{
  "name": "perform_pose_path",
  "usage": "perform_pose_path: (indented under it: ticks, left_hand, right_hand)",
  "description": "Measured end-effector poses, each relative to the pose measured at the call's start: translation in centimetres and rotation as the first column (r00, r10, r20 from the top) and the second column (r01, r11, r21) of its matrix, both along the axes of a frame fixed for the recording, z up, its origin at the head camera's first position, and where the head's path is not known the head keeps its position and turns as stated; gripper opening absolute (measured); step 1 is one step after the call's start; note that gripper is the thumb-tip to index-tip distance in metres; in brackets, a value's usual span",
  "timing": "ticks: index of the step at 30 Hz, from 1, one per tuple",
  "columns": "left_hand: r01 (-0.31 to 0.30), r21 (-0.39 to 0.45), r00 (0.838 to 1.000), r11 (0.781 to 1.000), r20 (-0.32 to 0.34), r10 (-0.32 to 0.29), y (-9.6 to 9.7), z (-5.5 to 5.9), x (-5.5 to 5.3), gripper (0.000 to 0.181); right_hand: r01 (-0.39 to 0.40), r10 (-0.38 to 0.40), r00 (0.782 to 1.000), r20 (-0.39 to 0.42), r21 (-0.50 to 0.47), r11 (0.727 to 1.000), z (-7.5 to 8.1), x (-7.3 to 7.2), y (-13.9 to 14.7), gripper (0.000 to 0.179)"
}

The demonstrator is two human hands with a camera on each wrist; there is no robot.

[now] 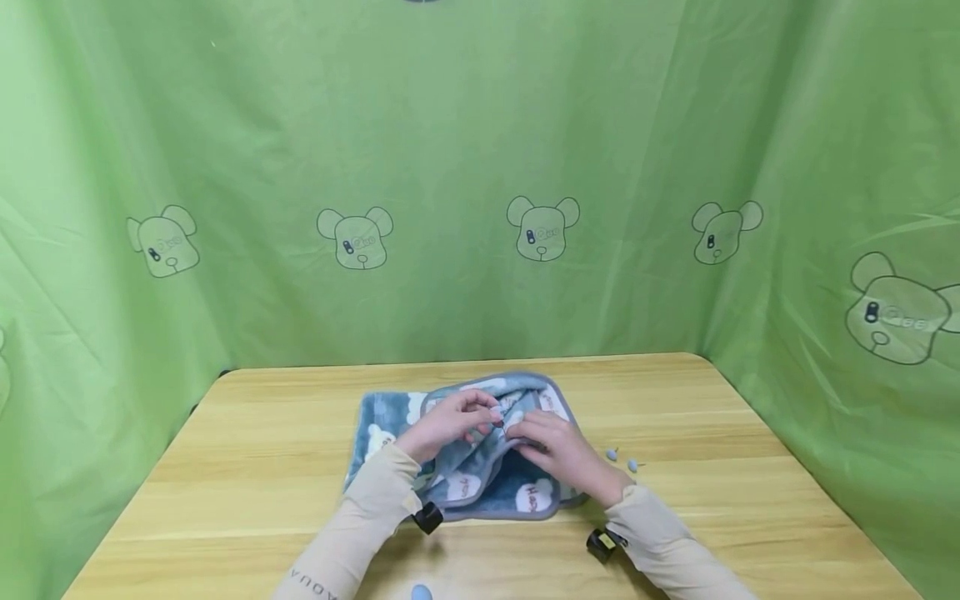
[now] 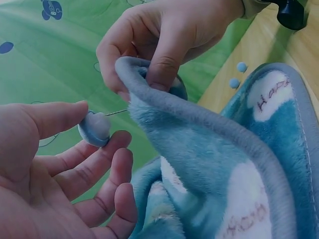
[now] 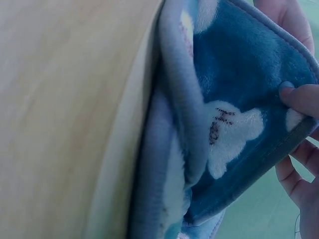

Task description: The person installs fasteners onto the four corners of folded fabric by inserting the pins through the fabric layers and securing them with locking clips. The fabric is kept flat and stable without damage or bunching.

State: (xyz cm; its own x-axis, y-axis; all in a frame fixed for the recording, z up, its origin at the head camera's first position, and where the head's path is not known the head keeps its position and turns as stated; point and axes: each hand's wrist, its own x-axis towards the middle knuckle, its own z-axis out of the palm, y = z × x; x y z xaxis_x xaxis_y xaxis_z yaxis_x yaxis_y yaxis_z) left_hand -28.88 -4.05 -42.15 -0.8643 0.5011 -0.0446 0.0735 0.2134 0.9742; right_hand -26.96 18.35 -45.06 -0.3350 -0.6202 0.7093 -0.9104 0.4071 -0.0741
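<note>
A teal fleece blanket [image 1: 502,502] with white bear shapes and grey edging lies partly folded on the table, one part lifted between the hands. My right hand [image 1: 551,443] pinches the lifted grey edge between thumb and fingers, and its thumb [image 3: 301,99] presses on the fleece in the right wrist view. Thumb and fingertips of my left hand [image 1: 450,422] hold a pin [image 2: 95,127] by its round blue-and-white head. The thin metal shaft points at the blanket edge beside the right fingers, its tip hidden at the fleece.
Two more blue-headed pins [image 1: 633,465] lie on the wooden table [image 1: 750,500] to the right of the blanket. A blue rounded object [image 1: 421,592] shows at the bottom of the head view. Green curtains [image 1: 450,317] with bear outlines stand behind and beside the table.
</note>
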Motion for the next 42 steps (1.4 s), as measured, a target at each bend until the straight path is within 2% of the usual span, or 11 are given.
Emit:
perform_pose_path:
  ticks: [16, 27, 42]
  left_hand:
    - [0.008, 0.017, 1.000, 1.000, 0.022, -0.008, 0.00, 0.00, 0.16, 0.038]
    - [0.019, -0.001, 0.999, 1.000, 0.029, -0.019, 0.02, -0.02, 0.05, 0.032]
    - [0.035, -0.032, 0.999, 0.999, -0.004, -0.035, 0.06, -0.19, 0.40, 0.024]
  right_hand:
    - [0.007, -0.007, 1.000, 0.008, -0.012, 1.000, -0.07, 0.02, 0.02, 0.027]
    - [0.009, -0.009, 1.000, 0.010, -0.014, 1.000, 0.03, 0.05, -0.04, 0.026]
    - [0.018, -0.018, 1.000, 0.009, -0.021, 1.000, 0.08, 0.00, 0.00, 0.027]
